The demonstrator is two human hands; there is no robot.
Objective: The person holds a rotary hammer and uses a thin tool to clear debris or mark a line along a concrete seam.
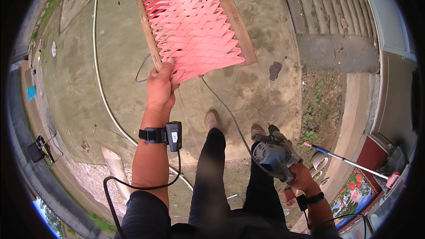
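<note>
My left hand [161,86] is closed round the lower end of a wooden rail [148,31]. This rail is one side of a seat-like frame with pink webbing [195,35] woven across it, plain pink with a darker red patch near the top left. A wider wooden board [233,20] borders the webbing on the right. In my right hand [302,178], low on the right, is a blue and grey corded power drill [275,152], held by its rear handle. Its nose points up, away from me. The frame and the drill are well apart.
A dark cord [223,104] runs from the drill up behind the frame. A pale hose [98,62] curves along the concrete ground [119,53] on my left. To the right are a long pole [345,158], a white bucket [319,161] and a colourful floral picture [354,199].
</note>
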